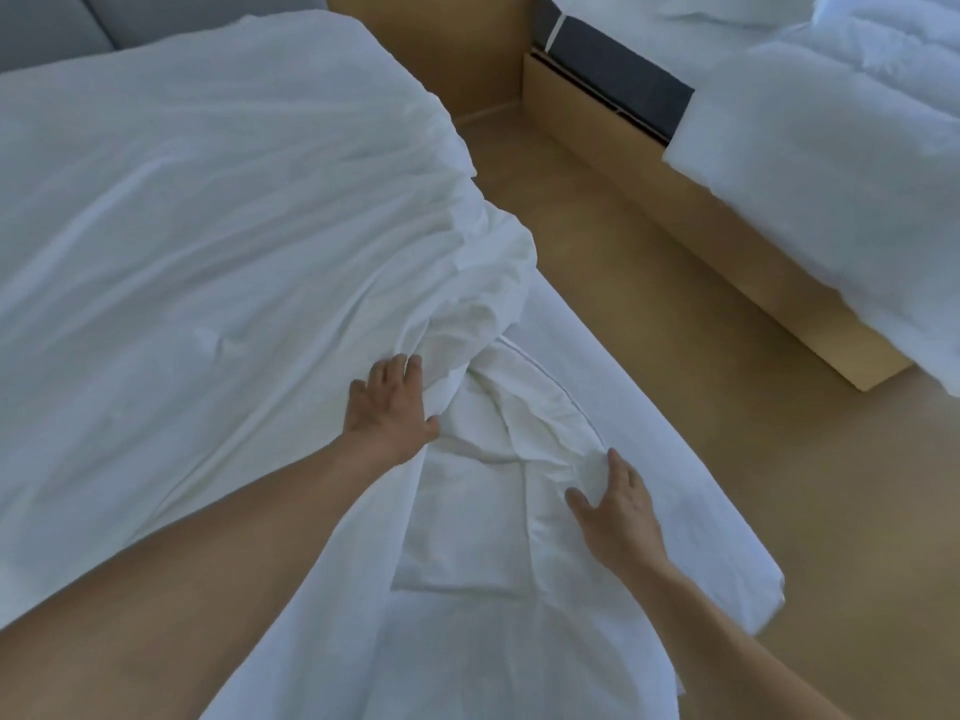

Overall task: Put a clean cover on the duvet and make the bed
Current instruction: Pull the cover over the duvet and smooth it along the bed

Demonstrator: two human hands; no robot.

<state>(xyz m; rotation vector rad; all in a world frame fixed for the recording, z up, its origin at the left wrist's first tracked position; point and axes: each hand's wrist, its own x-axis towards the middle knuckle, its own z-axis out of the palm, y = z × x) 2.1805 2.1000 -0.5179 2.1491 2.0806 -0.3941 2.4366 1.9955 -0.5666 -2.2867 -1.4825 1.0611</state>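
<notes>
A white duvet in its cover point(208, 200) lies spread over the bed, bunched into folds at its near right corner point(478, 304). My left hand point(389, 402) rests on the cover beside that bunch, fingers spread and flat. My right hand point(618, 501) lies on a crumpled, thinner fold of white cloth point(519, 433) at the bed's corner, fingers apart, pressing down. Neither hand pinches the fabric that I can see. The white sheet on the mattress point(649, 433) shows along the bed's right edge.
A wooden floor point(597, 252) runs between this bed and a second bed point(675, 163) at the right, which has a wooden frame and a white duvet point(831, 174) hanging over its side. A grey headboard point(104, 18) is at the top left.
</notes>
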